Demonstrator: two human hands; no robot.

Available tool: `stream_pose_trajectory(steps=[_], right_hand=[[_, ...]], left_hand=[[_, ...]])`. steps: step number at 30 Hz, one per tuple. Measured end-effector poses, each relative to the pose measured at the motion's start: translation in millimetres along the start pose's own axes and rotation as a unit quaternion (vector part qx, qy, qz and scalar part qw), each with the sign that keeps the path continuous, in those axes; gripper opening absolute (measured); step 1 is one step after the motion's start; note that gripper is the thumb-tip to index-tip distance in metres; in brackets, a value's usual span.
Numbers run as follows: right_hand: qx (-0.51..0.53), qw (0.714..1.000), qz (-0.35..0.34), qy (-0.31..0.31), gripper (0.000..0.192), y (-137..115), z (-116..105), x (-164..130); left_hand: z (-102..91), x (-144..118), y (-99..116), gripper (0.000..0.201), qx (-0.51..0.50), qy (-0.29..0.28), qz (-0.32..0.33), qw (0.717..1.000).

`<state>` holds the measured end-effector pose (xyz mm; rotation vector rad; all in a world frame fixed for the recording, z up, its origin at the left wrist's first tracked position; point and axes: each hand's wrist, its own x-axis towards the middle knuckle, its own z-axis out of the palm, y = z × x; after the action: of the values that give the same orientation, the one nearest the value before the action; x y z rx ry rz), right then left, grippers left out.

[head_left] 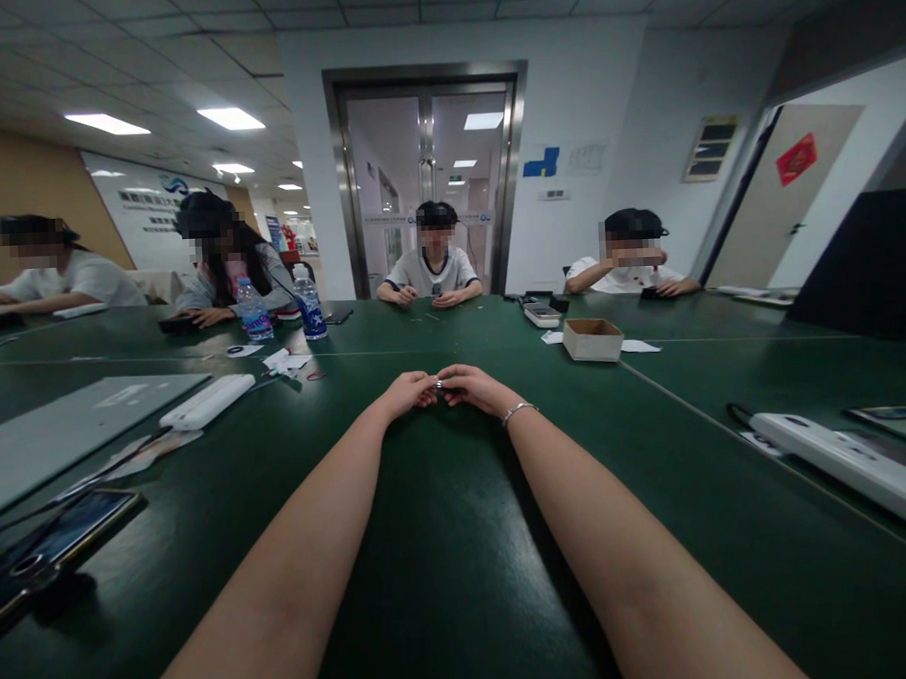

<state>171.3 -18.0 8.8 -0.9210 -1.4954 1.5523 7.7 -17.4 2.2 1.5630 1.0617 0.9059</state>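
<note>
Hands (pixel 410 391) together — lidless box (pixel 592 347) beyond.

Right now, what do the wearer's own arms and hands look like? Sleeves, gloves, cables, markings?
Left hand: no glove, nothing worn at the wrist. Right hand: no glove, slim silver-coloured bracelet around the wrist. Both forearms show without sleeves, cables or clear markings. Rings: too small to tell.

Head camera: worn on person's head | pointed forward, slightly down, across green table (pixel 447 540) | left hand (pixel 408 391), right hand (pixel 476 389) centred, fairly near | glass door (pixel 428 150) framed beyond
</note>
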Motion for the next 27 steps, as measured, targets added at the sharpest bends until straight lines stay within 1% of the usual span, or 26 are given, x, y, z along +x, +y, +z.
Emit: stream_pose_trajectory(steps=[3,6,9,12,15,19,23,27], right_hand=[[0.006,1.0,0.003,0.007,0.005,-0.2,0.0,-0.1],[0.012,1.0,0.006,0.015,0.007,-0.2,-0.2,-0.2],[0.016,1.0,0.0,0.009,0.008,-0.2,-0.8,-0.7],[0.023,1.0,0.001,0.006,0.005,0.3,-0.9,-0.5],[0.022,1.0,0.004,0.006,0.012,1.6,-0.7,1.0],[0.02,1.0,0.0,0.016,0.007,2.4,-1.3,1.4],[0.026,1.0,-0.003,0.015,0.016,1.2,-1.6,-1.0],[0.042,0.999,-0.006,0.023,0.004,1.4,-0.9,-0.8]], left_hand=[[-0.5,0.6,-1.3,0.026,-0.004,0.0,0.001,1.0],[-0.9,1.8,-2.6,0.026,-0.005,0.0,-0.001,1.0],[-1.2,2.9,-3.5,0.027,-0.002,0.0,-0.004,1.0],[-1.4,3.4,-4.1,0.026,-0.007,0.001,-0.002,1.0],[-1.4,3.8,-5.0,0.025,-0.013,-0.001,0.0,1.0],[-1.7,4.7,-6.5,0.025,-0.011,0.0,0.0,1.0],[-1.2,4.6,-6.0,0.026,-0.01,0.001,0.001,1.0],[-0.2,3.7,-4.6,0.027,-0.019,0.007,0.001,1.0]])
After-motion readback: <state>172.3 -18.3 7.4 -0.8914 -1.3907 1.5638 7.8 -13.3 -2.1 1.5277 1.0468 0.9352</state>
